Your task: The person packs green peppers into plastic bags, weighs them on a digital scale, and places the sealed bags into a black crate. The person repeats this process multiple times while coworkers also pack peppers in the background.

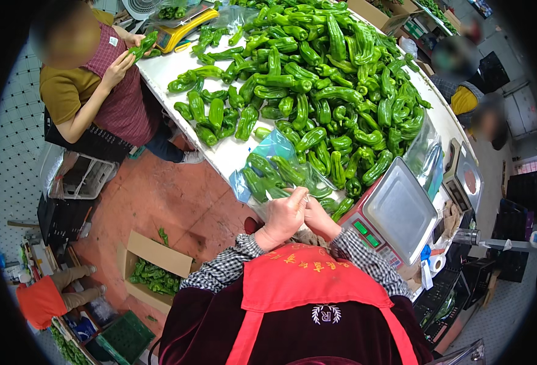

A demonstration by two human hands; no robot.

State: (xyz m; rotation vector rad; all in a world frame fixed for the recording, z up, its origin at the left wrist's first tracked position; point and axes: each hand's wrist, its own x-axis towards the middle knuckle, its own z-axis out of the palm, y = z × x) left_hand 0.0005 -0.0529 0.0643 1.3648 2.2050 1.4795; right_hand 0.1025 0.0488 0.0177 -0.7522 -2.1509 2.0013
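Note:
My left hand point(283, 218) and my right hand point(319, 219) are close together at the near edge of the white table point(225, 157). Both pinch the gathered mouth of a clear plastic bag with a blue printed part point(239, 186). Several long green peppers point(261, 165) show inside the bag, which lies on the table corner. Beyond it spreads a large heap of loose green peppers point(305, 86). Just right of my right hand stands a red digital scale with a bare metal plate point(394, 210); its display is lit green.
Across the left table edge, a co-worker in a checked apron point(124, 98) holds a pepper near a yellow scale point(184, 33). Clear bags point(421, 153) and another scale point(462, 175) lie at the right. A cardboard box point(159, 251) of peppers stands on the floor.

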